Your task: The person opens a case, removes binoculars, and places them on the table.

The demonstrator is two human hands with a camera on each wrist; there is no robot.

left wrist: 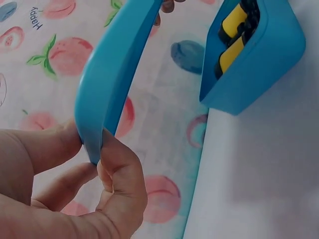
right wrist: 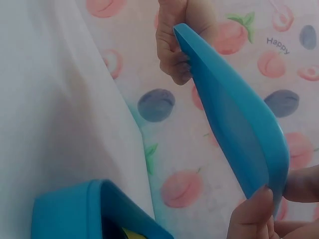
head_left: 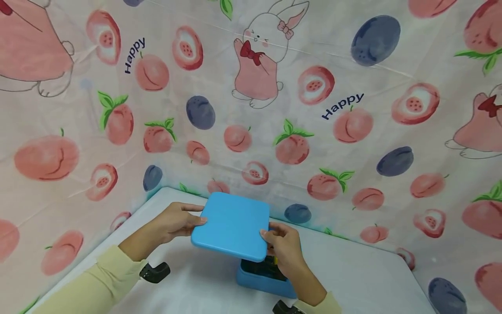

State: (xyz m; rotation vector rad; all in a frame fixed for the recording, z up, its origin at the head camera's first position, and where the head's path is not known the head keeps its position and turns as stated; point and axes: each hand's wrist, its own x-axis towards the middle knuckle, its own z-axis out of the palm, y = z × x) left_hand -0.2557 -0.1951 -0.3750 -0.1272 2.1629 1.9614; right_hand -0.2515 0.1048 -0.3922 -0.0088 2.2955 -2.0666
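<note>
Both hands hold a blue box lid (head_left: 235, 224) by its opposite sides, up above the table. My left hand (head_left: 176, 222) pinches the left edge, thumb on top; the left wrist view shows its fingers (left wrist: 122, 174) on the lid's rim. My right hand (head_left: 286, 246) grips the right edge near the front corner, thumb on top. Below and partly behind the lid and right hand sits a blue box (head_left: 260, 281), open at the top. Inside it lie black and yellow things (left wrist: 234, 42), partly hidden by the box wall.
The box stands on a white table (head_left: 353, 270). A fruit-and-rabbit patterned cloth (head_left: 251, 144) hangs behind the table and along its left side. A black wrist device (head_left: 154, 272) sits at the left cuff, another (head_left: 286, 307) at the right.
</note>
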